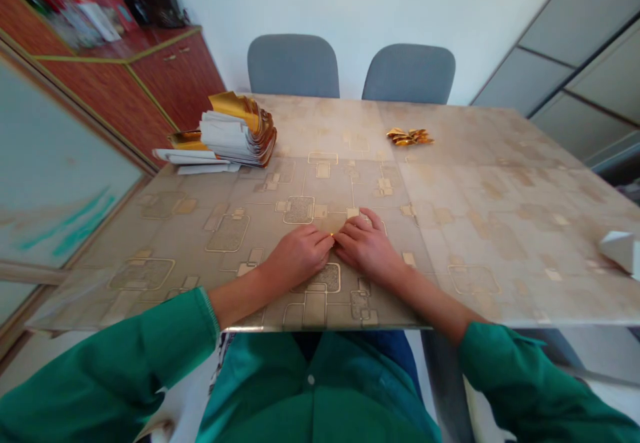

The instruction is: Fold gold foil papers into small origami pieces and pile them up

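My left hand [305, 250] and my right hand [367, 246] meet above the near part of the patterned tabletop, fingertips almost touching. Between them a tiny bit of shiny gold paper [332, 235] shows; the fingers hide the rest of it. Both hands are closed in a pinch on this piece. At the back left lies a thick stack of gold and white paper [235, 133], its sheets bent over. A small pile of folded gold paper pieces [409, 137] rests farther back, right of centre.
The table [465, 210] has a glossy patterned cover. A white folded paper object [620, 251] sits at its right edge. Two grey chairs [293, 66] stand along the far side, by the wall. A reddish wooden cabinet [175, 76] with bags on top is at the left.
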Tool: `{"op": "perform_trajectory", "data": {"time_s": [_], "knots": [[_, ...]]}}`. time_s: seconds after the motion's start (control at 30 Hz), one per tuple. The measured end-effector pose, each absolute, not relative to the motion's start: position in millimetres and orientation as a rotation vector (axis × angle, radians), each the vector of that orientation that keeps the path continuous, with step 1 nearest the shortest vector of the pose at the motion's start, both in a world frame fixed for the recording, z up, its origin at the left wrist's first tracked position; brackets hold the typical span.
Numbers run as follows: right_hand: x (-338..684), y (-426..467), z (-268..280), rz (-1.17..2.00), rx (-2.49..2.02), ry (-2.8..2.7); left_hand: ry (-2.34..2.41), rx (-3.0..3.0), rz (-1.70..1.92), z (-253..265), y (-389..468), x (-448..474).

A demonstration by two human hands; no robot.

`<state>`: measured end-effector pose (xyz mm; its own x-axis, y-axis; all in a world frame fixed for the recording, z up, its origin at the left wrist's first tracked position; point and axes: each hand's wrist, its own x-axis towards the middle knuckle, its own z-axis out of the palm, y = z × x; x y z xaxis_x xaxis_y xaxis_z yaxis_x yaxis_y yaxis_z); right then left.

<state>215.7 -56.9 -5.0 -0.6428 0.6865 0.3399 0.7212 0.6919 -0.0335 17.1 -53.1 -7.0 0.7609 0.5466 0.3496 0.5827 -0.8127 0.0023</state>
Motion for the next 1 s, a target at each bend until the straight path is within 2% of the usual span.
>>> {"op": "perform_trajectory", "data": {"time_s": [0.13, 0.37, 0.6, 0.73, 0.93, 1.0], "knots": [[215, -38, 0, -0.060, -1.072, -2.457, -1.099, -2.802, -0.777, -2, -45, 15], [223, -16, 1, 0.371, -0.941, -2.370, -1.477, -3.134, -1.260, 4, -24, 6], [230, -12, 4, 0.724, -0.883, -2.201, -1.920, -3.349, -1.443, 0, -16, 3], [230, -14, 8, 0.750, -0.924, -2.195, -2.014, -3.256, -1.489, 1, -20, 7], [220, -17, 5, 0.714, -1.044, -2.118, -1.808, -3.020, -1.551, 4, -33, 17], [220, -17, 4, 0.716, -1.032, -2.104, -1.874, -2.984, -1.593, 3, -34, 17]]}}
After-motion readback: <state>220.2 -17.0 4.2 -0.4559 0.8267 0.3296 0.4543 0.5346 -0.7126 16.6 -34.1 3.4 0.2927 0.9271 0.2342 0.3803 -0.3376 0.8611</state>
